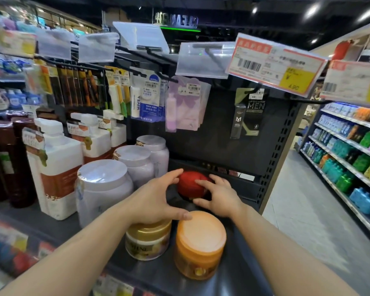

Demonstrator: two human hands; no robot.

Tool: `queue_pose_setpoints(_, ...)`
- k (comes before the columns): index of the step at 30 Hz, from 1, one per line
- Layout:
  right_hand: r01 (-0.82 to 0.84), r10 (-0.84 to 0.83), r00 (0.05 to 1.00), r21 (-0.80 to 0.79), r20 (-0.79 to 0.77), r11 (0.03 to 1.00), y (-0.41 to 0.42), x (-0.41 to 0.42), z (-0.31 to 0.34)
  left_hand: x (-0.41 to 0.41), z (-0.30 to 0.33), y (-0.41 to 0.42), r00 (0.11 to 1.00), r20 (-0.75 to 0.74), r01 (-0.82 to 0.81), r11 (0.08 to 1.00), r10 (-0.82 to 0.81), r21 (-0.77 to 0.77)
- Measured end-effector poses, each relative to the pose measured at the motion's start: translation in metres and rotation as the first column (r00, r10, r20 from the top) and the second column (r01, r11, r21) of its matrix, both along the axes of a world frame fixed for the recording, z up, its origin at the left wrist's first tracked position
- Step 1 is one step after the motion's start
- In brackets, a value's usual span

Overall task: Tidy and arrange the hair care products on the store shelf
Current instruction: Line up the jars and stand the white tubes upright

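A red-lidded jar (189,183) stands far back on the dark shelf (239,272). My left hand (156,199) and my right hand (219,197) hold it from either side, fingers curled on its lid. In front of it sit an orange jar (200,244) and a gold-lidded jar (147,240), the latter partly under my left wrist. Three pale lilac tubs (104,189) stand in a row to the left, leading back along the shelf.
White and orange pump bottles (56,167) and dark brown bottles (11,159) fill the shelf's left side. Hanging packets on hooks (145,97) and price tags (273,65) jut out above. An aisle with stocked shelves (350,154) runs on the right.
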State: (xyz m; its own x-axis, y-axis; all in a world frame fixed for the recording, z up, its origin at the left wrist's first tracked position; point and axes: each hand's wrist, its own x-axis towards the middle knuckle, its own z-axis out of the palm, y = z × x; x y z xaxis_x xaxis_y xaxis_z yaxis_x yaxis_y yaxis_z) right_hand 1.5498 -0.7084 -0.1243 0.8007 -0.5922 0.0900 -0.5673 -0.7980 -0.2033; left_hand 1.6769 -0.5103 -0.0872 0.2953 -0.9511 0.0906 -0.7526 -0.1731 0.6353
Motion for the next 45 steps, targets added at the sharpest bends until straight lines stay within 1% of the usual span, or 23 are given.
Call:
queue_pose_setpoints(4, 0.027, -0.027, 0.999, 0.005, 0.040, 1.000, 0.001, -0.038, -0.004, -0.003, 0.001, -0.002, 0.999, 0.044, 0.023, 1.000, -0.024, 0.018)
queue_pose_setpoints(7, 0.062, -0.062, 0.997, -0.004, 0.049, 0.998, 0.007, -0.072, -0.007, -0.004, 0.001, -0.005, 0.995, 0.094, 0.018, 0.998, -0.024, 0.063)
queue_pose_setpoints(11, 0.094, -0.097, 0.990, 0.033, 0.102, 0.995, 0.022, -0.110, -0.007, -0.003, 0.000, -0.006, 0.989, 0.140, 0.025, 0.992, -0.042, 0.120)
queue_pose_setpoints(14, 0.121, -0.128, 0.984, 0.066, 0.122, 0.990, 0.039, -0.132, -0.002, -0.004, 0.002, -0.004, 0.990, 0.128, 0.044, 0.989, -0.063, 0.141)
queue_pose_setpoints(20, 0.169, -0.176, 0.982, 0.096, 0.072, 0.981, 0.082, -0.170, 0.010, -0.006, 0.004, -0.002, 0.990, 0.108, 0.072, 0.986, -0.089, 0.149)
queue_pose_setpoints(23, 0.160, -0.170, 0.984, 0.138, 0.061, 0.977, 0.107, -0.184, 0.014, -0.007, 0.005, -0.001, 0.989, 0.106, 0.082, 0.985, -0.099, 0.152)
queue_pose_setpoints(28, 0.145, -0.177, 0.977, 0.234, 0.122, 0.961, 0.135, -0.190, 0.014, -0.008, 0.005, -0.002, 0.989, 0.115, 0.075, 0.984, -0.095, 0.163)
queue_pose_setpoints(31, 0.152, -0.192, 0.967, 0.226, 0.166, 0.962, 0.138, -0.184, 0.013, -0.007, 0.005, -0.003, 0.988, 0.118, 0.075, 0.984, -0.095, 0.164)
queue_pose_setpoints(33, 0.173, -0.214, 0.962, 0.228, 0.169, 0.958, 0.137, -0.180, 0.011, -0.006, 0.004, -0.003, 0.988, 0.121, 0.078, 0.983, -0.099, 0.168)
queue_pose_setpoints(37, 0.222, -0.283, 0.943, 0.301, 0.177, 0.927, 0.133, -0.175, 0.008, -0.005, 0.004, -0.003, 0.987, 0.122, 0.082, 0.980, -0.105, 0.182)
queue_pose_setpoints(42, 0.229, -0.293, 0.941, 0.320, 0.171, 0.920, 0.131, -0.175, 0.004, -0.007, 0.007, -0.002, 0.990, 0.102, 0.079, 0.979, -0.099, 0.187)
queue_pose_setpoints(45, 0.216, -0.292, 0.944, 0.379, 0.156, 0.900, 0.129, -0.173, 0.006, -0.008, 0.007, -0.003, 0.993, 0.075, 0.072, 0.979, -0.088, 0.188)
